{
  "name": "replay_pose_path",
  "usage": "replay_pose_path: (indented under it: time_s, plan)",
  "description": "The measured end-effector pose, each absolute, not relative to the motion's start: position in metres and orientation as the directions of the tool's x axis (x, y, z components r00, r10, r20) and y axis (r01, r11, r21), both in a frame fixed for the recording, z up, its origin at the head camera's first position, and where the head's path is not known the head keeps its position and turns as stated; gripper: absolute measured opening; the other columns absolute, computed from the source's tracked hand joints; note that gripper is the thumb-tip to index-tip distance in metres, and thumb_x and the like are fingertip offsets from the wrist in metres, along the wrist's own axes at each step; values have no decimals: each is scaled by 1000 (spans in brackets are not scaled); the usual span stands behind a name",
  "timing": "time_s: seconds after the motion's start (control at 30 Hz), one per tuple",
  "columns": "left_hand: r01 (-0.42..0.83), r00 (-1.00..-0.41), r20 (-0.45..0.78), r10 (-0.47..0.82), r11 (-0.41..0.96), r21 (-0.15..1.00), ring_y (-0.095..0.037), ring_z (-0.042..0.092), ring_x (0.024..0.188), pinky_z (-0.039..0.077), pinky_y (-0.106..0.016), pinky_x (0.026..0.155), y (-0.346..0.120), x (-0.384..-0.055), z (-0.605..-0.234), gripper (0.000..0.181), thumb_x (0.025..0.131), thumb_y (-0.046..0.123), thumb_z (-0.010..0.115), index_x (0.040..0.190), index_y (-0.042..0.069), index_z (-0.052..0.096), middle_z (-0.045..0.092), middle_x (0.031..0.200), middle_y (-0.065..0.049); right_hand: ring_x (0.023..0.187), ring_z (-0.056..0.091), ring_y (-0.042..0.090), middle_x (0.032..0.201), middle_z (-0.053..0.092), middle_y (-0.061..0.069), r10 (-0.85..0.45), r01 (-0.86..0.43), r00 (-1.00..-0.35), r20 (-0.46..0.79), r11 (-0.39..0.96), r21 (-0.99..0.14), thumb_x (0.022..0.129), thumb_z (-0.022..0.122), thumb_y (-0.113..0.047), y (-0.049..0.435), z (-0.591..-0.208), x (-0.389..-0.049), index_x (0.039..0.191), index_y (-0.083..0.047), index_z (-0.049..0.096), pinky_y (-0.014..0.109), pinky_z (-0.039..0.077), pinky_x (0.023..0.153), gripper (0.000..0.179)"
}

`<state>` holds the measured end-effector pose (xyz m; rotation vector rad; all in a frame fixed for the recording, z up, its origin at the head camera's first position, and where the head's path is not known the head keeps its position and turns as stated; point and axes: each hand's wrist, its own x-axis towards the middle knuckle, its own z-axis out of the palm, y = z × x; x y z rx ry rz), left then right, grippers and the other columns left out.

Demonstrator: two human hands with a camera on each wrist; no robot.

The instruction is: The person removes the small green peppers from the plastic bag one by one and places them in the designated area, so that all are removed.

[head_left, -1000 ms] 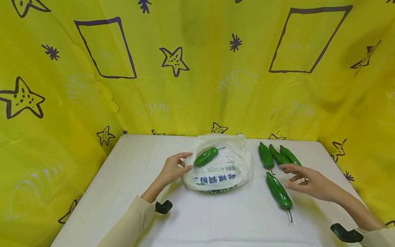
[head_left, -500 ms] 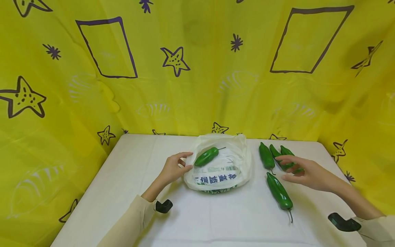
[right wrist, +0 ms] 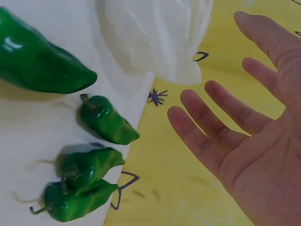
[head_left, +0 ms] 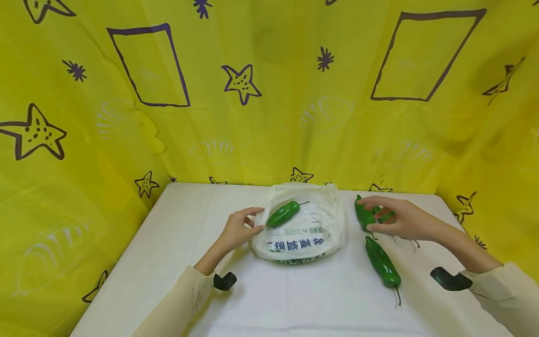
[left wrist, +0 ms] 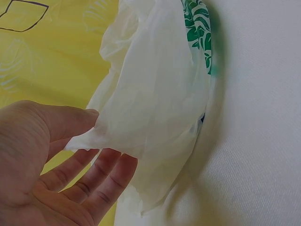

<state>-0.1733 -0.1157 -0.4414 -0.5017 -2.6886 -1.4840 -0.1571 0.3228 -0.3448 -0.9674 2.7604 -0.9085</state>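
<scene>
A white plastic bag [head_left: 334, 222] with printed lettering lies with its mouth spread, one green pepper [head_left: 284, 214] inside. My left hand [head_left: 237, 228] holds the bag's left rim; in the left wrist view the thumb [left wrist: 75, 120] lies over the film and the fingers sit beneath it. My right hand [head_left: 406, 219] hovers over the peppers to the right, its fingers apart and nothing in them. Under it shows a green pepper [head_left: 363, 214], with others partly hidden behind the hand. Nearer me lies another pepper [head_left: 382, 262], stem toward me.
Everything rests on a white-covered table [head_left: 252, 309]. A yellow curtain [head_left: 278, 121] with drawn stars stands along its back and sides. Three peppers, one of them this pepper [right wrist: 106, 120], lie in a row near the table edge in the right wrist view.
My right hand has moved left and away from me, from the right side of the peppers to over the back group. The left hand and the bag stay put.
</scene>
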Motion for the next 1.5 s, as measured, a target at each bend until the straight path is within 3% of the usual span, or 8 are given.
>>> replay_pose_path:
  time_s: [0.2,0.47,0.67,0.8,1.17,1.5]
  plan:
    - [297,-947,186,260,498,815,-16,68,79,52,-24,58,-115,-173,-442,49,87,4,80,134,7,68,67,122,-16,95,66,17,122,68,5,-607,-550,-790,90,635,-543,90,81,-27,307,-339,-166,141,-10,59,32,59,76,58]
    - [304,-946,195,260,500,811,-16,67,79,52,-24,57,-115,-174,-441,49,87,4,80,134,7,68,67,122,-16,101,66,24,128,66,8,-636,-561,-769,64,622,-546,91,80,-28,282,-334,-178,143,-9,58,33,58,82,60]
    - [305,-946,195,260,501,810,-17,67,79,52,-24,57,-114,-173,-441,49,87,4,80,134,6,68,68,121,-16,110,65,34,130,66,9,-668,-583,-743,42,615,-531,92,80,-30,260,-328,-185,141,-12,60,44,58,86,56]
    - [290,-950,182,253,505,813,-16,66,79,51,-24,57,-113,-173,-440,49,87,4,81,134,7,68,68,121,-15,110,64,34,127,65,8,-685,-581,-728,19,602,-548,92,80,-31,248,-328,-192,141,-14,60,51,56,89,56]
    - [285,-952,182,245,503,816,-15,67,79,51,-25,57,-113,-172,-440,48,87,6,81,134,8,68,67,122,-14,106,66,30,124,67,7,-751,-653,-660,33,551,-520,91,81,-25,215,-339,-211,139,-13,61,46,57,87,53]
    - [286,-952,180,249,506,814,-15,67,79,51,-24,56,-113,-172,-440,49,87,5,80,134,8,68,67,123,-14,112,64,32,129,66,8,-757,-628,-653,-23,558,-543,92,80,-26,187,-346,-221,139,-13,62,50,55,92,52]
